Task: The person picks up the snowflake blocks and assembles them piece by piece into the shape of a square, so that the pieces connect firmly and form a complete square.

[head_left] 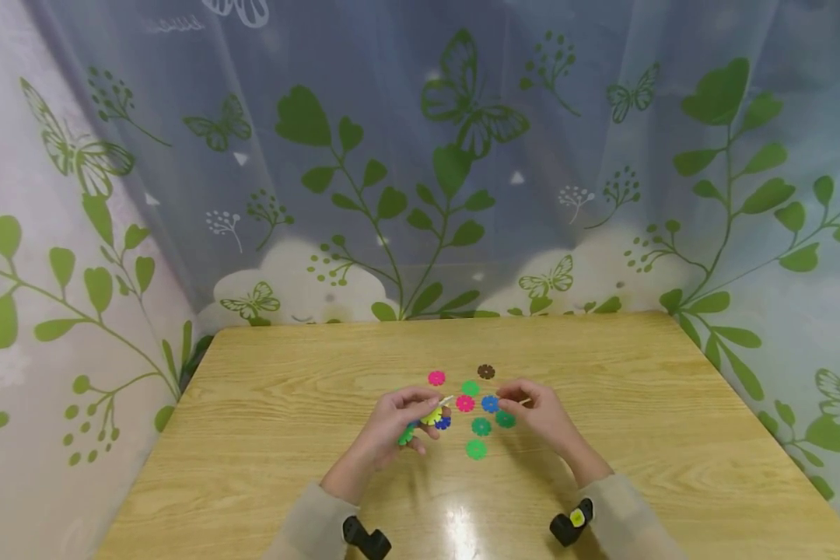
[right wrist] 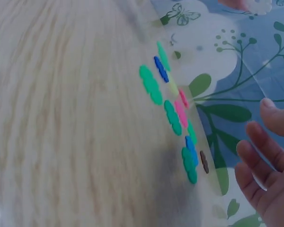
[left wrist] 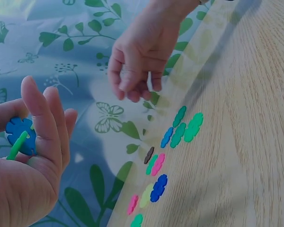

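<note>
My left hand [head_left: 399,424] holds notched plastic interlocking discs over the table. In the left wrist view a blue interlocking disc [left wrist: 22,135], with a green one [left wrist: 17,145] edge-on against it, sits between thumb and fingers. A whitish disc [right wrist: 260,5] shows at the left fingertips in the right wrist view. My right hand [head_left: 535,412] hovers over the right side of the loose discs, fingers loosely bent. Nothing shows in its grasp in the right wrist view. Below it lie a light blue disc [head_left: 489,404] and a green disc [head_left: 505,419].
Several more discs lie flat on the wooden table [head_left: 287,365], among them pink [head_left: 437,378], brown [head_left: 486,372], bright green [head_left: 476,449] and dark blue [left wrist: 158,188] ones. A curtain printed with leaves and butterflies [head_left: 462,233] hangs behind the table and at both sides.
</note>
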`<state>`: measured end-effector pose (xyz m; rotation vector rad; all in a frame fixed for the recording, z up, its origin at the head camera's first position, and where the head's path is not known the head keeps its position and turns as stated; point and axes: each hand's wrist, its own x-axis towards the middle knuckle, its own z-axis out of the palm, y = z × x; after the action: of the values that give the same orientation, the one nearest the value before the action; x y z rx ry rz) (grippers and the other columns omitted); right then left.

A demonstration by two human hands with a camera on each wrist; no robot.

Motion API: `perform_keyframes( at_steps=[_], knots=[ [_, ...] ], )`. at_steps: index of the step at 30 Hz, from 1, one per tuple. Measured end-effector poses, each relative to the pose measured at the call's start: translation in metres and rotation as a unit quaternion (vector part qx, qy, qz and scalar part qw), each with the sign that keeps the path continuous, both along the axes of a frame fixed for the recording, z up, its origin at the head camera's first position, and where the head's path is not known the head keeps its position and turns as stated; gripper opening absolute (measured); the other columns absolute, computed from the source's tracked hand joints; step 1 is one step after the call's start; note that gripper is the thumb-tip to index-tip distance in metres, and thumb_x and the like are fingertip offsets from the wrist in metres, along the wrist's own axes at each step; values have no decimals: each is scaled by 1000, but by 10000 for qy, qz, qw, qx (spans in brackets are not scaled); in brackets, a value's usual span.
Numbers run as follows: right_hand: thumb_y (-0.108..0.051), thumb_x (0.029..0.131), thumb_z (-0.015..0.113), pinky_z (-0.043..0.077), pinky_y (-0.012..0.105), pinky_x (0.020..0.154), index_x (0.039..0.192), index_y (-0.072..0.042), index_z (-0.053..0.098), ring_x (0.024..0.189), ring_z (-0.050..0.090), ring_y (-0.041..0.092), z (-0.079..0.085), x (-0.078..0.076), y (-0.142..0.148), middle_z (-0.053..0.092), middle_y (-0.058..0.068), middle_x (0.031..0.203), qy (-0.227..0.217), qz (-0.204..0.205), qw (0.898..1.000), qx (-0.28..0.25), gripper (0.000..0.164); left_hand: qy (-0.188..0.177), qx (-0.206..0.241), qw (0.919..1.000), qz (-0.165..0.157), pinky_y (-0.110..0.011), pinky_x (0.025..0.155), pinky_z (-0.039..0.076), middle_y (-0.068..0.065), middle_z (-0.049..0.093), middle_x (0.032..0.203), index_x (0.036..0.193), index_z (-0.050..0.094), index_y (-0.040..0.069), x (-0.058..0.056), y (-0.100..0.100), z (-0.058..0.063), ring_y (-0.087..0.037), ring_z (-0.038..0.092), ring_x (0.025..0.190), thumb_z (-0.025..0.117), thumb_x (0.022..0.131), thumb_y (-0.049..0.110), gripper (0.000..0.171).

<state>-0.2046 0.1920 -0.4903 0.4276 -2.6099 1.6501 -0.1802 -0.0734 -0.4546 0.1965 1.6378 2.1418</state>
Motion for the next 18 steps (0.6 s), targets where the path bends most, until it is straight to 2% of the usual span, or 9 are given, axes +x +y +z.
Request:
perform_keyframes(
  at_steps=[5,10,14,18],
  knots=[
    [-8,86,66,50,30,71,97,0,65,80,59,19,-8,-4,4,66,5,91,-32,-98,9992,375,13,-17,-26,9999,106,-19,44,51,-14,58,107,115,56,-2,0,-1,0,-15,61,65,64,89,26,39],
    [-6,83,69,52,31,70,94,-3,66,80,58,18,-16,-6,5,65,4,88,-96,-377,9958,833,12,-13,-30,9999,104,-19,44,51,-16,55,109,117,55,-3,-1,-1,0,-15,61,67,63,90,26,41],
    [-5,80,72,53,37,77,97,-2,67,84,59,22,-23,-8,3,66,6,91,227,-403,9876,1500,18,18,-47,9999,114,-19,43,51,-17,56,110,117,55,-3,-1,-1,1,-15,61,67,63,90,27,41],
    [-12,78,75,48,45,85,103,-2,68,95,55,28,-27,-8,2,64,11,101,437,-350,9752,2143,27,17,-17,9999,114,-18,42,50,-18,59,109,115,57,-2,0,-1,1,-15,61,66,63,90,27,39]
  ],
)
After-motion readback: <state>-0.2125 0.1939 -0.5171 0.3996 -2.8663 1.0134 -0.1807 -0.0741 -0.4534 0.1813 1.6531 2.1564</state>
